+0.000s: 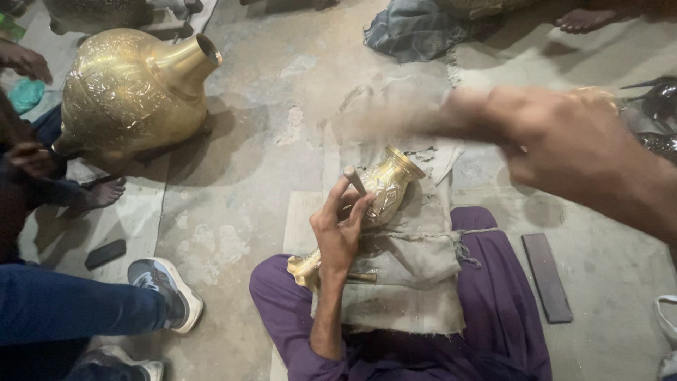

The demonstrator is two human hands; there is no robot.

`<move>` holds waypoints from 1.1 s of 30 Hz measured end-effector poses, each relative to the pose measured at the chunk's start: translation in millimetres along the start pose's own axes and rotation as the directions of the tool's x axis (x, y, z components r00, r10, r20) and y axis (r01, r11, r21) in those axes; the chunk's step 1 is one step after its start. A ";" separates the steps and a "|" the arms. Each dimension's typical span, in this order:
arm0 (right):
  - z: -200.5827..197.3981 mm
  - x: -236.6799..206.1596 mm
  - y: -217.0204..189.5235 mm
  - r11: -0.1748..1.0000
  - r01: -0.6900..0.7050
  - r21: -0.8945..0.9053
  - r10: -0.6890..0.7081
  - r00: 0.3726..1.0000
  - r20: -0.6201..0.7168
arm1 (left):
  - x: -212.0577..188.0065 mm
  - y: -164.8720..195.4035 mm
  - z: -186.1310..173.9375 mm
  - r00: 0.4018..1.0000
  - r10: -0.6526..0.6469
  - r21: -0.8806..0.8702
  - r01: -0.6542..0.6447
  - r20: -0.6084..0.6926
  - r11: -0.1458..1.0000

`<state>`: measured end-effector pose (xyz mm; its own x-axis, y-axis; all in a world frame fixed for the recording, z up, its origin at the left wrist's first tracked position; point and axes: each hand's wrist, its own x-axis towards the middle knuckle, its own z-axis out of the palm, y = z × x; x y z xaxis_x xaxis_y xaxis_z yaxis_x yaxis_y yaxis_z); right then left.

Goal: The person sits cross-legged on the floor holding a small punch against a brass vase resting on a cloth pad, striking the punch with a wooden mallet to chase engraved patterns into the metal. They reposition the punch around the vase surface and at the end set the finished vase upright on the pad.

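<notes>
Small brass vase (386, 185) being chased on the lap.
A punch (354, 180) is gripped by the left hand (340, 229); the blurred right hand (564, 137) is clenched around an indistinct tool.

Small shiny gold vase (384, 189), bumpy patterns on its side, lying tilted on cloth with its open mouth pointing up and away. Right under the left hand (340, 229). Thin metal punch (355, 180) pinched in that hand's fingers, tip pressed on the vase.
</notes>
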<state>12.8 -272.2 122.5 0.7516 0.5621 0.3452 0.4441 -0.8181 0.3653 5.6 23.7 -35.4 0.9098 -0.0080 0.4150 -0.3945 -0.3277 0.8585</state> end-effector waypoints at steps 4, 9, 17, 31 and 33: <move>6.6 -5.0 3.5 0.996 -0.024 -0.085 0.021 0.999 -0.034 | -1.0 0.5 -0.8 1.000 0.030 -0.028 -0.030 0.004 0.999; -0.5 -8.6 -3.0 0.996 -0.084 -0.010 0.084 0.995 0.045 | 0.4 5.9 -3.5 0.999 -0.005 -0.004 0.005 0.035 1.000; -12.2 -0.1 -0.1 0.988 -0.019 -0.156 0.003 0.995 -0.100 | -0.7 8.0 -0.2 0.998 0.049 -0.042 -0.050 -0.038 0.998; -5.7 8.8 -1.6 0.922 -0.256 0.291 0.190 0.953 0.236 | -0.4 7.1 -0.5 0.999 0.019 -0.052 -0.020 -0.028 0.998; -5.8 6.5 -2.2 0.994 -0.062 -0.095 0.074 0.988 0.134 | -0.1 8.7 -0.9 1.000 -0.002 -0.046 0.002 -0.013 0.999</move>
<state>13.9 -266.0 129.0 0.8409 0.4786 0.2528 0.3484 -0.8360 0.4239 1.9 21.7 -27.7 0.9090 0.0052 0.4168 -0.3983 -0.2841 0.8721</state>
